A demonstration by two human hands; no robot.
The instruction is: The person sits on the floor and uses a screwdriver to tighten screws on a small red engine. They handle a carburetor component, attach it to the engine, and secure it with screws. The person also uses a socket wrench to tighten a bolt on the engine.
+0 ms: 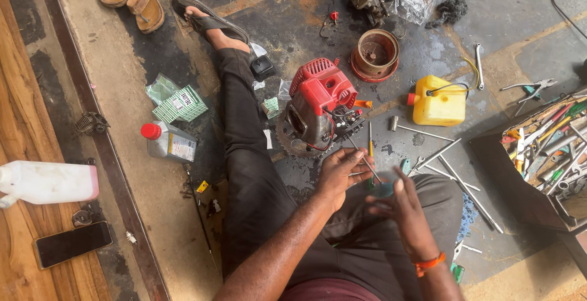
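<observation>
I sit on an oily concrete floor with one leg stretched out. My left hand (340, 174) grips a thin metal rod-like tool (367, 165) whose far end points at a small red engine (319, 106) standing just beyond my knee. My right hand (400, 210) is curled around a small teal-grey part (384, 188) close to the left hand; an orange band circles that wrist. What exactly the part is cannot be made out.
A yellow fuel tank (438, 102), a round rusty housing (375, 55) and loose long tools (455, 176) lie to the right. An open toolbox (547, 154) stands far right. A red-capped bottle (169, 141), green packets (179, 103), a white jug (47, 182) and a phone (72, 243) lie left.
</observation>
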